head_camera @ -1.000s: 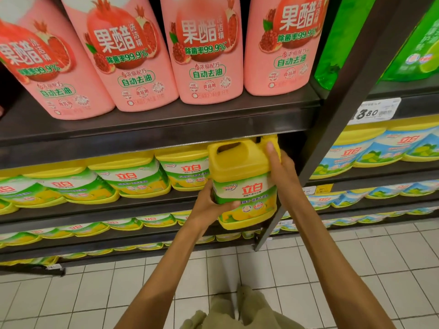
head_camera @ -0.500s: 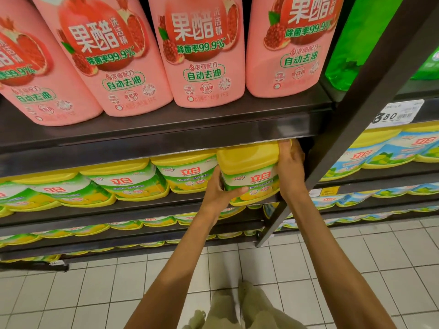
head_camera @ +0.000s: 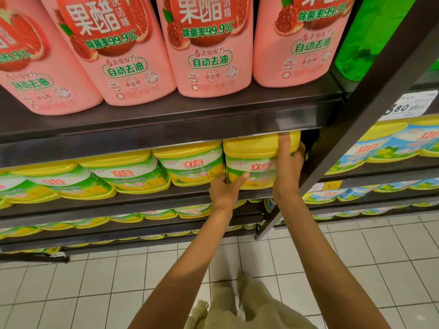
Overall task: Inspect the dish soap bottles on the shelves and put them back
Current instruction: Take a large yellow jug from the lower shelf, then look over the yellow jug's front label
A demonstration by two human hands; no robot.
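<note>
A yellow dish soap bottle (head_camera: pixel 251 157) with a green and white label stands at the right end of its row on the second shelf (head_camera: pixel 142 198). My left hand (head_camera: pixel 225 188) grips its lower left corner, thumb across the label. Against its right side my right hand (head_camera: pixel 288 167) lies flat, fingers reaching up to the yellow top. Both hands hold the bottle, whose base sits at the shelf's front edge. More of the same yellow bottles (head_camera: pixel 190 165) stand in line to its left.
Several large pink bottles (head_camera: pixel 209 46) fill the shelf above, whose dark front edge (head_camera: pixel 166 136) overhangs the yellow row. A dark upright post (head_camera: pixel 332 148) runs diagonally just right of my hands. Blue-labelled bottles (head_camera: pixel 384 148) and a price tag (head_camera: pixel 408 105) lie beyond. White floor tiles (head_camera: pixel 71 293) below.
The yellow bottle has gone from held out in front of the shelf to back into the row, level with its neighbours. Both hands moved in with it.
</note>
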